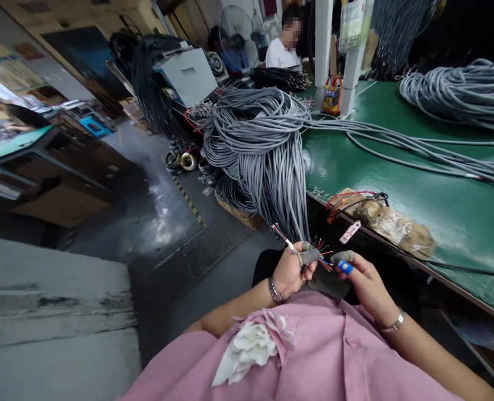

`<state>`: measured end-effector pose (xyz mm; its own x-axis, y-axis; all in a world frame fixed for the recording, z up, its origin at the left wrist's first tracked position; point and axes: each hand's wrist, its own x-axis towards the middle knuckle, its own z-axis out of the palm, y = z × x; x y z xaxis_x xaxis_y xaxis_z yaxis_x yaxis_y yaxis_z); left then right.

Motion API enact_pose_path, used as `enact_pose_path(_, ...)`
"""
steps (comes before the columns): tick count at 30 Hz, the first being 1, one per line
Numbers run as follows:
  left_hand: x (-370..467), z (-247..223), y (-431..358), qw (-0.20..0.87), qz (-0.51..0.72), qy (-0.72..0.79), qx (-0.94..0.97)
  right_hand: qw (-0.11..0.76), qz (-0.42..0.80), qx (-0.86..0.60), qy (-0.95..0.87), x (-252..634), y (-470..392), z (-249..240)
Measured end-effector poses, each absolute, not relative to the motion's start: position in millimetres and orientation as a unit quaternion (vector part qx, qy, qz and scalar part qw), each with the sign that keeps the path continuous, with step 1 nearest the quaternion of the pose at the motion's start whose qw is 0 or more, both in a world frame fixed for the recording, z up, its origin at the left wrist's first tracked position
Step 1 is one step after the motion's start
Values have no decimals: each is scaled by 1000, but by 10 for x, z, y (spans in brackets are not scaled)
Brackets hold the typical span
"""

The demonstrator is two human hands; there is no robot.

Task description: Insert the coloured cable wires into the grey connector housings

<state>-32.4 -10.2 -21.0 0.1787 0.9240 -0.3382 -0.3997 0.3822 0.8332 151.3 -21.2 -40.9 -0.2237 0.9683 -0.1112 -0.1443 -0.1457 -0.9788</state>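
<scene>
My left hand [289,271] is closed around a cable [289,244], a grey finger cot covering one of its fingers. Thin coloured wires [323,246] fan out beyond those fingers, in red, green, blue and orange. More coloured wire ends stick out at the cable's upper left. Close to the wire tips, my right hand [366,281] has its thumb and finger pinched together. A grey cot and a blue wrap [345,267] cover those fingertips. Whether a wire lies in the pinch is too small to make out. Both hands are above my lap.
A large bundle of grey cables [263,128] hangs over the edge of the green table [334,161]. A taped cardboard piece [397,225] with wires lies along the near edge. Another cable coil [459,92] rests at the right. A person [282,53] sits behind.
</scene>
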Motion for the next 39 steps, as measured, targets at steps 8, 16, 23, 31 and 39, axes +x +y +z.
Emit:
enact_pose_path(8,-283,-175,124,827,324,349,301,472,728,-376,-326,1677,223,-338)
enact_pose_path(16,-235,-214,301,889,247,289,256,544,616,-409,-396,1570,337,-311)
enact_pose_path(23,-203,-299,414,915,210,250,236,569,646,-386,-331,1462,391,-381)
enact_pose_path(31,-156,-325,469,918,194,257,230,581,696,-349,-238,1437,457,-346)
enact_pose_path(39,-121,-252,463,914,181,274,240,558,703,-359,-256,1431,435,-308)
